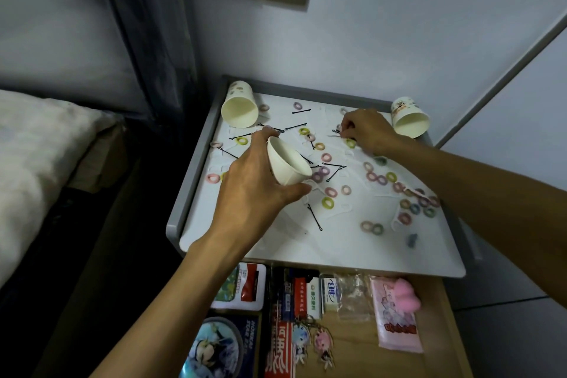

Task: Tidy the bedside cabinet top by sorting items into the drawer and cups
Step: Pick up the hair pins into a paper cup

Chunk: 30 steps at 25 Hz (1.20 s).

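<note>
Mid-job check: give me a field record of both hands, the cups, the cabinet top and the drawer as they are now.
left hand: grips a paper cup, tilted, over the cabinet top
right hand: fingertips down among hairpins and hair ties near the back; what it pinches is too small to tell
back-left cup: on its side, mouth toward camera
back-right cup: on its side, mouth toward camera
cabinet top: strewn with hair ties and hairpins
drawer: open, holding packets and keychains
</note>
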Available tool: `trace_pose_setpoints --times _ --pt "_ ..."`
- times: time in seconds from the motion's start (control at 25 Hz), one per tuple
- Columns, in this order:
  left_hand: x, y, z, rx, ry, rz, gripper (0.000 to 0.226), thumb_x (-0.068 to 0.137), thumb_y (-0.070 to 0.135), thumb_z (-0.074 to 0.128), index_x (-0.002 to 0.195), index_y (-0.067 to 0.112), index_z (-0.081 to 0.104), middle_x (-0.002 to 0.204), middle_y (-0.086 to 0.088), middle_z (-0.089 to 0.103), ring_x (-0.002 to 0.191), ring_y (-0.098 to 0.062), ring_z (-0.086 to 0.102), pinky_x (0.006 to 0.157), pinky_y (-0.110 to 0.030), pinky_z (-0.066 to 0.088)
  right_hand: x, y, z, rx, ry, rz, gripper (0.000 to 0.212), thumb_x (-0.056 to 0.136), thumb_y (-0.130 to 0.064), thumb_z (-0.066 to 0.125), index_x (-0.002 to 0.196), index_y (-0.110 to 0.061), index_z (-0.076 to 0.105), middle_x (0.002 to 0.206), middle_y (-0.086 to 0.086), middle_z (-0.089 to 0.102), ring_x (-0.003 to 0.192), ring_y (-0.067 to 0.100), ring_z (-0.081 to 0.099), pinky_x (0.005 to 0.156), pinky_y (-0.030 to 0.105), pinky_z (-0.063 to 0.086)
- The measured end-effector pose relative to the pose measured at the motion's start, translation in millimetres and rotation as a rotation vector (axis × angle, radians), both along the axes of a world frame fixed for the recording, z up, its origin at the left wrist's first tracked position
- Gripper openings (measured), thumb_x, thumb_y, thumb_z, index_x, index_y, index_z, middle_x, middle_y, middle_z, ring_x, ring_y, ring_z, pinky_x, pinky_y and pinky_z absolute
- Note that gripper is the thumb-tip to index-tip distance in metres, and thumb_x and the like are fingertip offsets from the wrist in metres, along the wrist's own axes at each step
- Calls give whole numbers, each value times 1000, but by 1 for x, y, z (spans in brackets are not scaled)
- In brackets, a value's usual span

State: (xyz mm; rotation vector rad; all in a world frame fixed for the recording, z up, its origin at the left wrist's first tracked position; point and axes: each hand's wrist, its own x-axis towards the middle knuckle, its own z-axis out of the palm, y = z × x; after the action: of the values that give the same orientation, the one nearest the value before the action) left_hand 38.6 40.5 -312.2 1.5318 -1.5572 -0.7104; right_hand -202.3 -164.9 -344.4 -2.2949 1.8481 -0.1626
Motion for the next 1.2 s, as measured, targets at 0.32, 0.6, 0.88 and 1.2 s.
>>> trace_pose_setpoints --times 0.32,0.6,0.88,1.2 --pt "-3 2 1 -10 -5 -11 80 63 37 88 128 32 41 101 7 56 95 -21 60 69 -44 58 -9 8 7 -21 140 26 13 94 -16 52 102 -13 62 104 11 67 94 30 59 76 39 46" --pt "-2 2 3 -11 -2 -13 81 63 36 88 129 32 42 101 8 55 95 -21 60 70 -44 58 -6 9 12 -69 -203 -68 27 92 -3 59 116 -11 68 88 5 67 71 13 62 65 21 44" --pt "-2 2 2 -19 3 -18 80 63 36 87 130 30 42 102 9 56 95 -19 59 70 -42 58 -2 16 1 5 -129 36 9 78 -10 78 86 -12 76 80 1 70 81 16 67 73 22 46" --pt "-2 2 2 -13 3 -17 80 63 37 88 129 30 42 101 8 56 94 -20 60 69 -43 59 1 19 -2 -86 32 135 12 87 -23 70 96 -18 76 92 3 73 87 20 64 75 36 52"
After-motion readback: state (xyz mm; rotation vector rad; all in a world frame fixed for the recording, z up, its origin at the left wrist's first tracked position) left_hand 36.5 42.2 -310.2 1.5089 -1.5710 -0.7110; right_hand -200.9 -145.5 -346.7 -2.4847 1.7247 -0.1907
